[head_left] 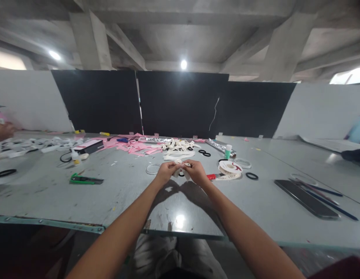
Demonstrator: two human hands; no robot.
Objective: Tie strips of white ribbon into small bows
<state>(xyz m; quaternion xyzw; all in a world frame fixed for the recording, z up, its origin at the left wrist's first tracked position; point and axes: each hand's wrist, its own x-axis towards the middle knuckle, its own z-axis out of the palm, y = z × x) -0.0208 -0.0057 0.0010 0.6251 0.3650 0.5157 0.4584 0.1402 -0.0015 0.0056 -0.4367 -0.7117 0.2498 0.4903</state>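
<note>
Grey table (81, 201), black partition panels (180, 102), concrete ceiling (180, 27).

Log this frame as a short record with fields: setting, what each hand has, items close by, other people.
setting: grey worktable with black and white boards behind
left hand: pinches a piece of white ribbon, held above the table
right hand: grips the same ribbon from the other side
near hands: clear ring, ribbon roll, black ring, red-handled tool
left of table: green cutter, pink scraps
right of table: dark flat slab
other people: another person's hand at far left edge
</note>
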